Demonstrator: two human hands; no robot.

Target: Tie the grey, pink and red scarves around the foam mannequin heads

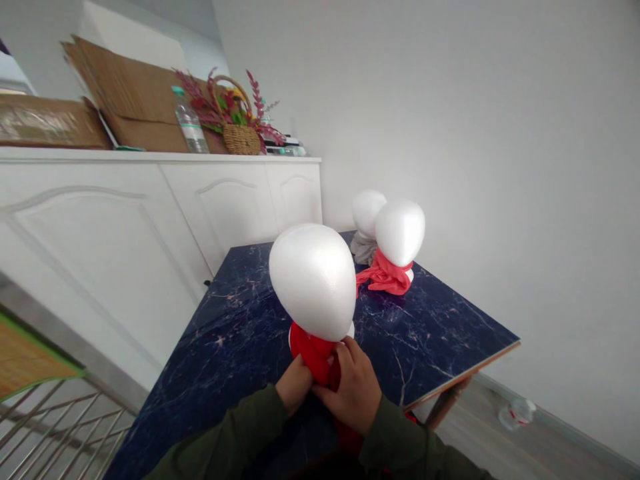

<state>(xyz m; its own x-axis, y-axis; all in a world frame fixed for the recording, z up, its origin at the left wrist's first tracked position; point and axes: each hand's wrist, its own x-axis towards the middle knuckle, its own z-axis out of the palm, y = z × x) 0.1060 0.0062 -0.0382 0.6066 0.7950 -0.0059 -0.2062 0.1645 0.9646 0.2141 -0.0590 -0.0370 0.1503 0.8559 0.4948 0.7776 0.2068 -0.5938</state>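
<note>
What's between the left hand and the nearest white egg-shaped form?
Red cloth, bunched just below the white form; the left hand is against it. Shows in the head view.

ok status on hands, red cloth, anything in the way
Left hand and right hand on red cloth. Cloth bunched below near white form. Next white form farther back, clear of hands.

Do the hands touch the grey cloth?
No: the left hand and right hand touch the nearest red cloth; the grey cloth lies farther back.
</note>
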